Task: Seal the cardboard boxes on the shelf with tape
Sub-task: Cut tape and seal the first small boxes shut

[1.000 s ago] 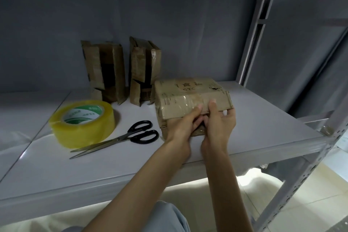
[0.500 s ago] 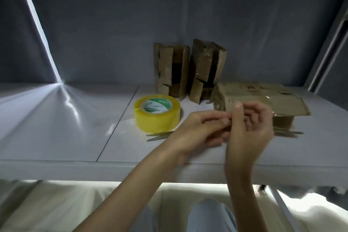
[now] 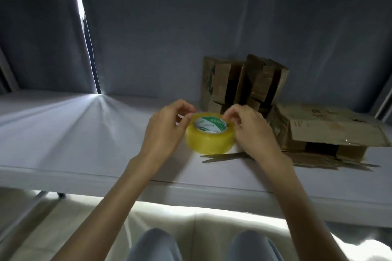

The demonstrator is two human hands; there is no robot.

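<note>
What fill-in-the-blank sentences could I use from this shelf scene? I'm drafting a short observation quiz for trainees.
1. Both hands, the left hand and the right hand, are on the roll of ____ tape.
2. The scissors lie on the shelf just in ____ of the roll, on the person's side.
3. The flat cardboard box lies to the ____ of the roll.
4. Behind the roll, ____ cardboard boxes stand upright.

Missing words: yellow; front; right; two
</note>
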